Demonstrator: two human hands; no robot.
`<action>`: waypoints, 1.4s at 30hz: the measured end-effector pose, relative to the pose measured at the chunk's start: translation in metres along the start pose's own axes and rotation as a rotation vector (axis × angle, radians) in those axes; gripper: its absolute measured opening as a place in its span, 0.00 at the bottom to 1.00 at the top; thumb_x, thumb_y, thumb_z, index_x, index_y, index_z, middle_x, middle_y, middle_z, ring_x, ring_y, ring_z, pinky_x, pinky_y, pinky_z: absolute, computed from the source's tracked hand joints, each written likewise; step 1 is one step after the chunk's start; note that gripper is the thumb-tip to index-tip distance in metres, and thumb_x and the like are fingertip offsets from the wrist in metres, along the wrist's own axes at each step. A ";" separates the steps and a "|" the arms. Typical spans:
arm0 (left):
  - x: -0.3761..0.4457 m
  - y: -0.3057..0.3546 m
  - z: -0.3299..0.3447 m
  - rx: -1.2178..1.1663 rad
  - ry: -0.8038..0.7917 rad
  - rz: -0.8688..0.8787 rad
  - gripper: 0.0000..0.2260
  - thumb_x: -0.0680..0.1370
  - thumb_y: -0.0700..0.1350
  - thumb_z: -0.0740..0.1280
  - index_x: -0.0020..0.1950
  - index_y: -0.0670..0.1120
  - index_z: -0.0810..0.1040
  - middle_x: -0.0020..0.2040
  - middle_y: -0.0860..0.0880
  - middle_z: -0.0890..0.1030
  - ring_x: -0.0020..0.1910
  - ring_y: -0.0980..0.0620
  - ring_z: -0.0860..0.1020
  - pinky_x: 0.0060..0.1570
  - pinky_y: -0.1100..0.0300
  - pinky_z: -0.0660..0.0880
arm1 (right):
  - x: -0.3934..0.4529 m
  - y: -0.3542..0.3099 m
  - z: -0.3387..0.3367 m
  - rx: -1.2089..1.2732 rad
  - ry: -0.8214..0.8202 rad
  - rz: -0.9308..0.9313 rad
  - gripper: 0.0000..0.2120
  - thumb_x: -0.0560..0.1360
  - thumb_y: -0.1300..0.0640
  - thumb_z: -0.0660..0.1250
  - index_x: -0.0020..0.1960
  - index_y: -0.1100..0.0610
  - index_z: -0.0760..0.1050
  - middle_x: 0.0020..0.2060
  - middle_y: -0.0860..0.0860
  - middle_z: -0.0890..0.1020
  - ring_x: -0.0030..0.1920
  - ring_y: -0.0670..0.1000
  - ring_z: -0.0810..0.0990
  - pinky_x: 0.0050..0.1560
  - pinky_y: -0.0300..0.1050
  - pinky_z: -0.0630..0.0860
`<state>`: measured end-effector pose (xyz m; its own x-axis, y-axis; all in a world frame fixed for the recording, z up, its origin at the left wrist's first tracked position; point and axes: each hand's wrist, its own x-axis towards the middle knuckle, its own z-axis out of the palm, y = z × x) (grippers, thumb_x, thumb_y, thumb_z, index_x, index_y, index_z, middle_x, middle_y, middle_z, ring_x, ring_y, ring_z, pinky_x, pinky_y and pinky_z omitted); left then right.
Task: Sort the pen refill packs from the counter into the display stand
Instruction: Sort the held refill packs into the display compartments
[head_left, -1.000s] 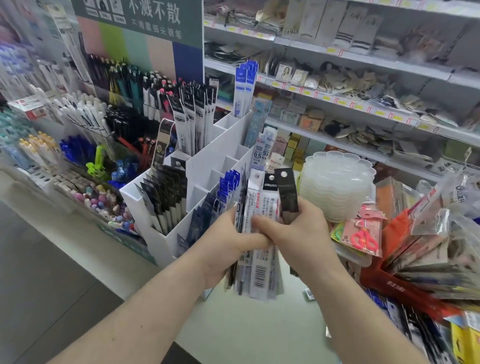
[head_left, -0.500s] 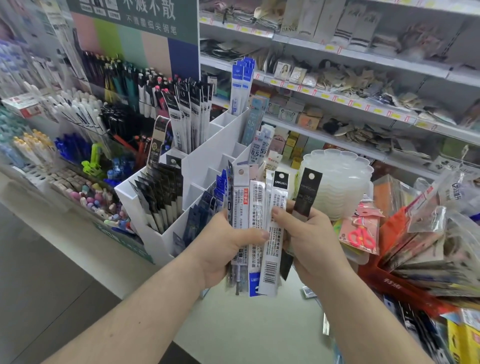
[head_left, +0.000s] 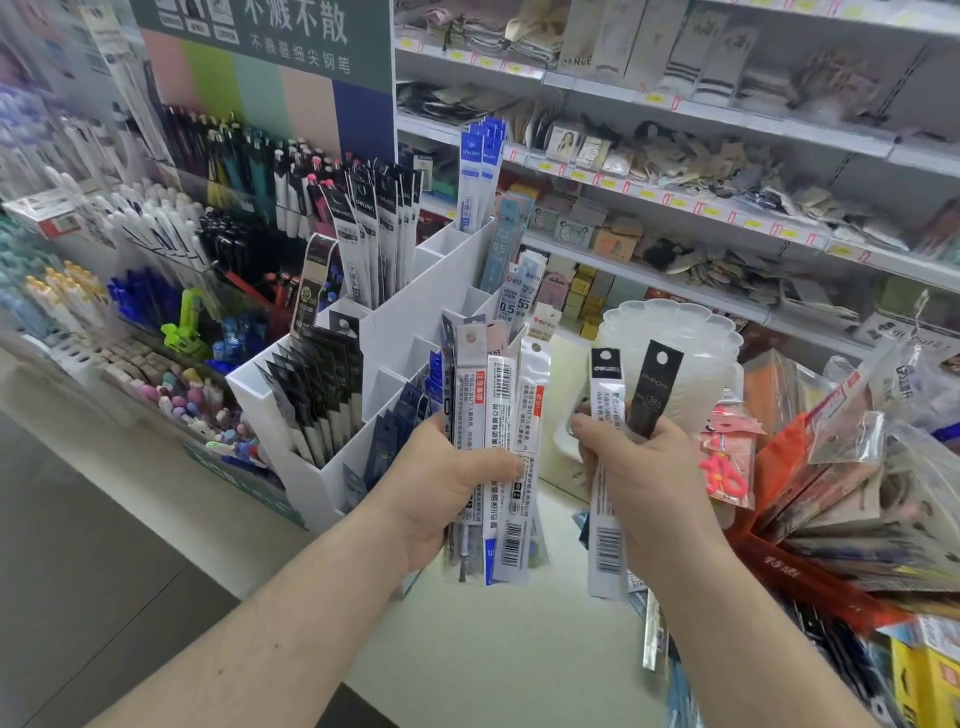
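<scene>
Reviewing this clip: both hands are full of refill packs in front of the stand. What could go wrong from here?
1. The left hand grips a fanned bundle of refill packs; the outer ones could slip out.
2. The right hand holds two different packs, one white and one black; slotting them together would missort one.
3. The display stand compartments look tightly filled, so pushing a pack in may bend it or dislodge neighbours.

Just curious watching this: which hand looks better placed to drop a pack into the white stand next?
Probably the right hand: it holds only two separated packs, while the left hand grips the bundle.
</scene>
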<state>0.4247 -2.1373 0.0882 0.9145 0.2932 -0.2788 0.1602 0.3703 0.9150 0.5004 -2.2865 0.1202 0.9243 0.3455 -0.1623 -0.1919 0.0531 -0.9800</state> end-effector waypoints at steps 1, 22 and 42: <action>0.000 0.000 0.000 0.004 -0.015 0.006 0.30 0.63 0.36 0.73 0.65 0.41 0.75 0.56 0.39 0.84 0.54 0.37 0.83 0.54 0.37 0.79 | -0.003 -0.001 0.001 0.015 -0.059 0.017 0.04 0.77 0.65 0.69 0.43 0.62 0.77 0.28 0.52 0.81 0.30 0.53 0.81 0.32 0.42 0.78; -0.015 -0.011 0.019 0.390 0.234 0.307 0.20 0.71 0.37 0.75 0.57 0.55 0.79 0.47 0.57 0.85 0.48 0.59 0.83 0.47 0.60 0.81 | -0.006 0.008 0.020 -0.368 0.098 -0.122 0.05 0.71 0.60 0.74 0.38 0.58 0.80 0.31 0.52 0.84 0.32 0.55 0.80 0.39 0.59 0.80; -0.008 -0.018 0.001 0.006 -0.045 0.199 0.24 0.65 0.34 0.73 0.61 0.41 0.79 0.51 0.40 0.85 0.52 0.41 0.84 0.53 0.47 0.81 | -0.019 -0.008 0.026 0.284 -0.134 0.388 0.12 0.82 0.56 0.62 0.49 0.64 0.77 0.30 0.55 0.79 0.24 0.50 0.77 0.23 0.39 0.74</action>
<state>0.4146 -2.1475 0.0742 0.9438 0.3209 -0.0788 -0.0239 0.3039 0.9524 0.4755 -2.2696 0.1341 0.7199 0.5069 -0.4741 -0.6128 0.1433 -0.7772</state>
